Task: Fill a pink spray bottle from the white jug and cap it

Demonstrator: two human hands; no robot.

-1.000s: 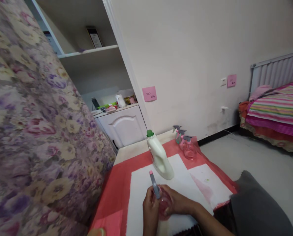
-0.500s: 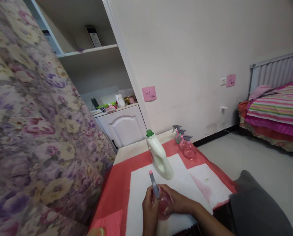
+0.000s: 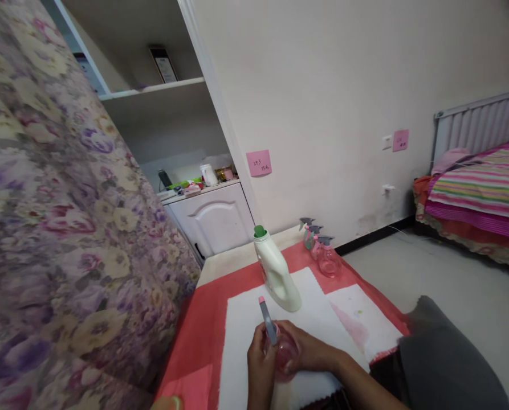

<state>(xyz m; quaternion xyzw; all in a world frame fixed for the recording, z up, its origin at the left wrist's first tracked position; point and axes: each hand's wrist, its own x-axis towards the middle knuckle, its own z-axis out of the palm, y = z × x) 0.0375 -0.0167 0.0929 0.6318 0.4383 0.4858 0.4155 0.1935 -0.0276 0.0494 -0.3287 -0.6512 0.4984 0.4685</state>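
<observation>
floral fabric point(image 3: 66, 228) fills 9 o'clock | red tablecloth point(image 3: 203, 324) under white mat point(image 3: 245, 336) | white jug point(image 3: 277, 273) upright, 12 o'clock of hands | three sprayers point(image 3: 329, 259) at 1 o'clock | left hand point(image 3: 260, 367) and right hand point(image 3: 312, 353) together, both clasped round pink spray bottle point(image 3: 285, 354) at 6 o'clock over mat, nozzle up

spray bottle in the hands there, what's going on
A person holds a small pink spray bottle in both hands over a white cloth on a red-covered table. The right hand wraps the body; the left hand is at the grey sprayer head. A white jug with a green cap stands just behind, and more spray bottles stand farther back by the wall.
</observation>
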